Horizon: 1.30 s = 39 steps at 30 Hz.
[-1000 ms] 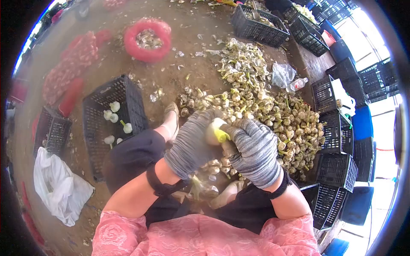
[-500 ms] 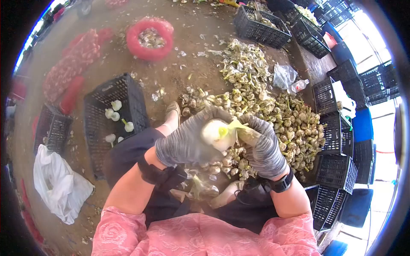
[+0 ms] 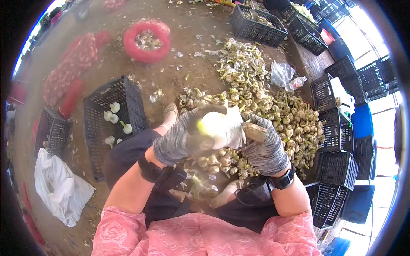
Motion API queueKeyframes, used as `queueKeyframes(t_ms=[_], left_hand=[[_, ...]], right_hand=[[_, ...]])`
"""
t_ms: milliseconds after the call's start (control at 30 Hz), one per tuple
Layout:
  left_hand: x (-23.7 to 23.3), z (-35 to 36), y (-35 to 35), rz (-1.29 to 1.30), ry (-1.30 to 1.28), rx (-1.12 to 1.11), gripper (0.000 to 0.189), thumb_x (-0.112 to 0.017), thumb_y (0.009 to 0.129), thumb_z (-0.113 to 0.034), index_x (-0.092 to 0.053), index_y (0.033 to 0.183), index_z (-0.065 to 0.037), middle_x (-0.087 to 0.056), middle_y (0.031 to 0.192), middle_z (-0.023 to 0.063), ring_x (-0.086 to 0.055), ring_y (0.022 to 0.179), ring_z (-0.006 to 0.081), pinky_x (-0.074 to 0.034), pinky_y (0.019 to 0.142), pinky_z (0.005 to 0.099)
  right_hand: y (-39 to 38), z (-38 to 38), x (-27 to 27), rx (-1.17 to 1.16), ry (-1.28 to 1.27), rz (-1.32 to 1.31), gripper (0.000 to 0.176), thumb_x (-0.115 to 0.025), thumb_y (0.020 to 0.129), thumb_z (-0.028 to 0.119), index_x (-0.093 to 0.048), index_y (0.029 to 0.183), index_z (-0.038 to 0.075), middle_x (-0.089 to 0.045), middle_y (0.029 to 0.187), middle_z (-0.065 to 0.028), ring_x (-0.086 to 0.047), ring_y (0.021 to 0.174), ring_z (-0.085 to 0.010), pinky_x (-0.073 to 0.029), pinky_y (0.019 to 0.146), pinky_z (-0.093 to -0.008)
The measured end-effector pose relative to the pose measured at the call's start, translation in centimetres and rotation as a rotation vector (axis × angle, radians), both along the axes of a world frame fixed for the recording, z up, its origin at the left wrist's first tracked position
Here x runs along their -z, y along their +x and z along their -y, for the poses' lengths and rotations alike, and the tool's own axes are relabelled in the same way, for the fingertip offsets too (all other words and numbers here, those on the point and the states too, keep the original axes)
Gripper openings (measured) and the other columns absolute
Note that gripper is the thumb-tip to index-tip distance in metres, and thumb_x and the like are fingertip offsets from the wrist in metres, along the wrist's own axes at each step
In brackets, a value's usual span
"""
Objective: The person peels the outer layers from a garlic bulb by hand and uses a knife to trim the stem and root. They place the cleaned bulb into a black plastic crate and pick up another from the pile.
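In front of my lap, my left hand (image 3: 181, 134) is closed around a large white garlic bulb (image 3: 212, 129). A yellow-green spot shows on the bulb's left side. Loose papery garlic skin (image 3: 235, 127) spreads from its right side toward my right hand (image 3: 265, 145). That hand's fingers are curled closed at the edge of the skin, with a tan covering at the thumb. Both hands wear grey striped gloves. Just beyond them lies a heap of unpeeled garlic bulbs (image 3: 294, 128).
A black crate (image 3: 95, 141) with several white bulbs stands at my left, near a white sack (image 3: 60, 187). Farther off is a red mesh bag (image 3: 147, 55) of skins. Stacked crates (image 3: 337, 168) line the right side, and a plastic bottle (image 3: 297, 83) lies beyond the heap.
The bulb has turned in my left hand, and its stem no longer points at my right hand. White skin now spreads out on its right. My right hand has shifted slightly.
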<state>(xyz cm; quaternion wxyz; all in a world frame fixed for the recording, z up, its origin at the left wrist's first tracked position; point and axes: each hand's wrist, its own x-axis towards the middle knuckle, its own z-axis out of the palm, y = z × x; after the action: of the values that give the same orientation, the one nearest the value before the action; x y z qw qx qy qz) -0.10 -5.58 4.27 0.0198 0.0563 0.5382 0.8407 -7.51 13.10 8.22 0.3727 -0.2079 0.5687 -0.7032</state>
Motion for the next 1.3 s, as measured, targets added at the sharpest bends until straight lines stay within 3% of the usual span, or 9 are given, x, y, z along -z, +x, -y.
queueKeyframes(t_ms=[100, 267, 400, 467, 800, 933, 1000, 1067, 1300], left_hand=[[0.9, -0.1, 0.5, 0.167, 0.520, 0.030, 0.048, -0.062, 0.079, -0.015, -0.040, 0.120, -0.001, -0.052, 0.107, 0.0050, -0.051, 0.094, 0.0146, -0.042, 0.081, 0.0274], [0.7, 0.5, -0.8, -1.076, -1.166, -0.284, 0.058, -0.070, 0.070, -0.011, -0.038, 0.118, -0.003, -0.049, 0.109, 0.0070, -0.050, 0.096, 0.0152, -0.043, 0.082, 0.0270], [0.2, -1.7, -0.1, -0.115, -0.007, -0.232, 0.068, -0.075, 0.066, -0.015, -0.036, 0.120, -0.006, -0.049, 0.110, 0.0057, -0.047, 0.103, 0.0163, -0.039, 0.090, 0.0313], [0.9, -1.4, -0.3, -0.330, -0.376, -0.363, 0.059, -0.069, 0.069, -0.002, -0.035, 0.117, -0.005, -0.049, 0.106, 0.0085, -0.051, 0.094, 0.0163, -0.043, 0.082, 0.0289], [3.3, -0.3, -0.8, -0.244, -0.301, 0.023, 0.056, -0.070, 0.073, -0.024, -0.043, 0.117, -0.004, -0.053, 0.108, 0.0047, -0.051, 0.099, 0.0127, -0.040, 0.088, 0.0285], [-0.6, 0.4, 0.9, 0.393, 0.738, 0.280, 0.026, -0.049, 0.087, -0.026, -0.048, 0.105, -0.007, -0.053, 0.098, 0.0022, -0.052, 0.089, 0.0111, -0.044, 0.079, 0.0270], [-0.7, 0.7, 1.2, 0.504, 1.002, 0.294, 0.101, 0.002, 0.071, -0.076, -0.034, 0.128, -0.002, -0.039, 0.127, 0.0194, -0.040, 0.117, 0.0292, -0.035, 0.097, 0.0405], [1.7, 0.7, 1.4, 0.215, 0.646, 0.310, 0.073, -0.074, 0.066, -0.029, -0.036, 0.124, -0.005, -0.051, 0.113, 0.0067, -0.050, 0.101, 0.0134, -0.041, 0.087, 0.0302], [2.5, 0.0, -0.5, -0.121, 0.162, -0.037, 0.039, -0.049, 0.087, -0.018, -0.040, 0.120, 0.001, -0.052, 0.110, 0.0129, -0.054, 0.098, 0.0187, -0.044, 0.083, 0.0277]], right_hand=[[-1.1, -0.6, 0.0, 0.264, -0.294, 0.542, 0.026, -0.053, 0.083, 0.023, -0.057, 0.095, 0.000, -0.059, 0.091, -0.0107, -0.059, 0.080, -0.0212, -0.050, 0.071, -0.0346], [-1.9, -0.2, 0.0, -0.012, 0.002, -0.220, 0.024, -0.056, 0.083, 0.023, -0.057, 0.091, 0.001, -0.060, 0.078, -0.0057, -0.056, 0.068, -0.0120, -0.046, 0.061, -0.0253], [0.3, 1.5, 0.1, 0.231, 0.272, -1.002, 0.026, -0.071, 0.068, 0.017, -0.057, 0.085, 0.002, -0.054, 0.067, -0.0046, -0.055, 0.061, -0.0171, -0.044, 0.056, -0.0288], [0.8, 1.6, 0.4, 0.314, 0.323, -1.140, 0.024, -0.072, 0.064, 0.014, -0.058, 0.079, 0.002, -0.050, 0.063, -0.0058, -0.054, 0.059, -0.0185, -0.043, 0.054, -0.0283], [0.6, 0.7, -0.7, 0.100, 0.022, 0.086, 0.019, -0.059, 0.078, 0.010, -0.059, 0.095, 0.001, -0.062, 0.085, -0.0041, -0.056, 0.075, -0.0104, -0.045, 0.069, -0.0230], [1.0, 0.8, -1.1, 0.061, -0.208, 0.398, 0.022, -0.059, 0.080, 0.009, -0.057, 0.100, 0.001, -0.061, 0.090, -0.0070, -0.058, 0.083, -0.0141, -0.046, 0.076, -0.0259], [0.8, 0.2, -0.1, 0.094, -0.183, 0.342, 0.035, -0.060, 0.078, 0.016, -0.050, 0.108, -0.001, -0.060, 0.093, -0.0108, -0.059, 0.086, -0.0207, -0.047, 0.077, -0.0324], [0.4, 0.0, 0.5, 0.056, -0.272, 0.401, 0.037, -0.060, 0.079, 0.018, -0.050, 0.109, -0.001, -0.060, 0.094, -0.0095, -0.058, 0.090, -0.0208, -0.047, 0.079, -0.0328], [0.7, 0.3, -0.2, 0.198, -0.071, 0.135, 0.040, -0.060, 0.077, 0.012, -0.047, 0.113, -0.001, -0.054, 0.108, -0.0136, -0.056, 0.097, -0.0238, -0.045, 0.087, -0.0358]])
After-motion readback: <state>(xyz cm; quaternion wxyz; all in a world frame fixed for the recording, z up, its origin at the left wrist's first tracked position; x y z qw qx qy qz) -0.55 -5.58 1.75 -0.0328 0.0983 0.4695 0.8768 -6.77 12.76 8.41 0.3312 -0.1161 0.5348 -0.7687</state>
